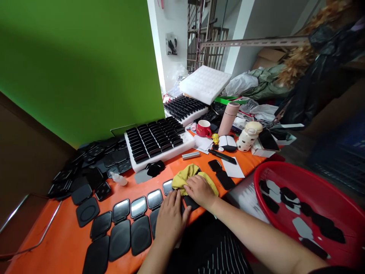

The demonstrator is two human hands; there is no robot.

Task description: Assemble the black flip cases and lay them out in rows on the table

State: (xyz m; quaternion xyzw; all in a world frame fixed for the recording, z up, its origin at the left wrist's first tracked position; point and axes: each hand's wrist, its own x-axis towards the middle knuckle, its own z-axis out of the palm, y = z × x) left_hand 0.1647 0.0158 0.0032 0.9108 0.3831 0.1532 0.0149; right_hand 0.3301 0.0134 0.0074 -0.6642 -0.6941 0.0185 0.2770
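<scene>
My right hand (pixel 200 191) presses a bunched yellow cloth (pixel 184 176) onto an open black compact mirror case, whose dark lower half (pixel 191 203) shows below it. My left hand (pixel 171 217) lies just left of it, fingers stretched out flat over the lower part of another case whose mirror (pixel 167 186) shows above the fingertips. To the left runs a row of open cases, among them a mirror (pixel 138 206) and a black base (pixel 141 236). Two dark square pieces, one a small panel (pixel 215 165), lie right of the cloth.
A white foam tray (pixel 182 142) holds rows of black compacts at the back. Piled cases (pixel 97 163) and a dropper bottle (pixel 118 179) are at left. A red mug (pixel 203 128), pink flask (pixel 228 118) and box cutter (pixel 222 156) stand or lie right. A red tub (pixel 322 182) holds loose pieces.
</scene>
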